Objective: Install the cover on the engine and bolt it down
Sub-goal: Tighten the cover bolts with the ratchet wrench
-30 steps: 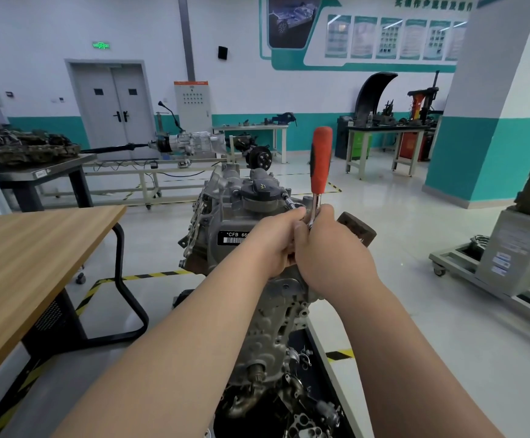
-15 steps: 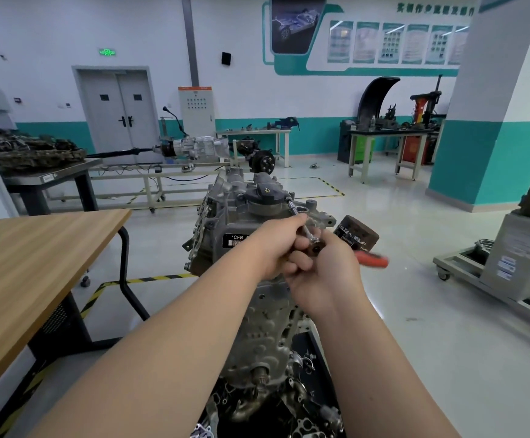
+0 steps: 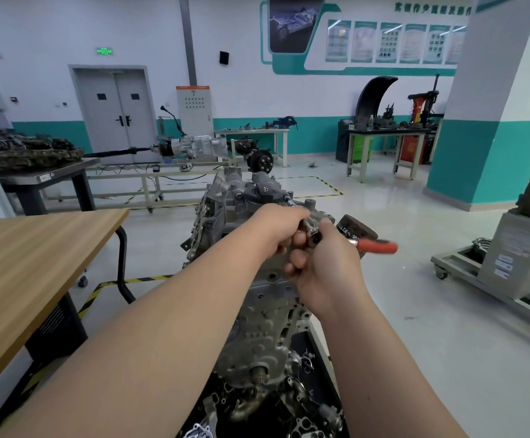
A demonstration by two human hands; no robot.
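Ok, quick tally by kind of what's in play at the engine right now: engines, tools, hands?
engine: 1
red-handled ratchet: 1
hands gripping the ratchet: 2, left hand and right hand
Total: 4

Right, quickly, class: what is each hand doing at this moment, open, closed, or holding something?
Left hand: grips the extension bar beside the ratchet head.
Right hand: grips the ratchet wrench, red handle sticking out rightward.
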